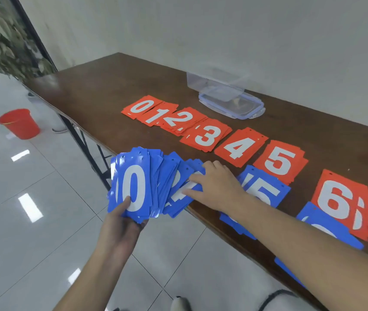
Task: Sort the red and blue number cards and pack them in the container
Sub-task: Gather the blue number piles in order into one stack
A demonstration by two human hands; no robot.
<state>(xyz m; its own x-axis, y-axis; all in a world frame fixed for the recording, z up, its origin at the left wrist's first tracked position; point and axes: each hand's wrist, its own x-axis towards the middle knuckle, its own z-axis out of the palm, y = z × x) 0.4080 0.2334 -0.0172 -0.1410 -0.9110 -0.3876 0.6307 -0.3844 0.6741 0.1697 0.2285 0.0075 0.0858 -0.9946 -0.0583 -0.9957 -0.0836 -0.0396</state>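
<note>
Red number cards lie in a row on the brown table (102, 86), in small piles from 0 (141, 107) through 5 (280, 162) to 6 (340, 200). My left hand (120, 225) holds a fanned stack of blue cards (133, 185) off the table's near edge, thumb on the top 0 card. My right hand (217, 187) lies flat, fingers straight, on blue cards at the table edge beside the fan. A blue 5 card (261, 189) and more blue cards (326, 227) lie along the near edge, partly hidden by my right forearm.
A clear plastic container (203, 83) stands at the back by the wall, its blue-rimmed lid (232, 104) lying in front of it. A red bucket (19, 123) sits on the tiled floor to the left. The table's left part holds nothing.
</note>
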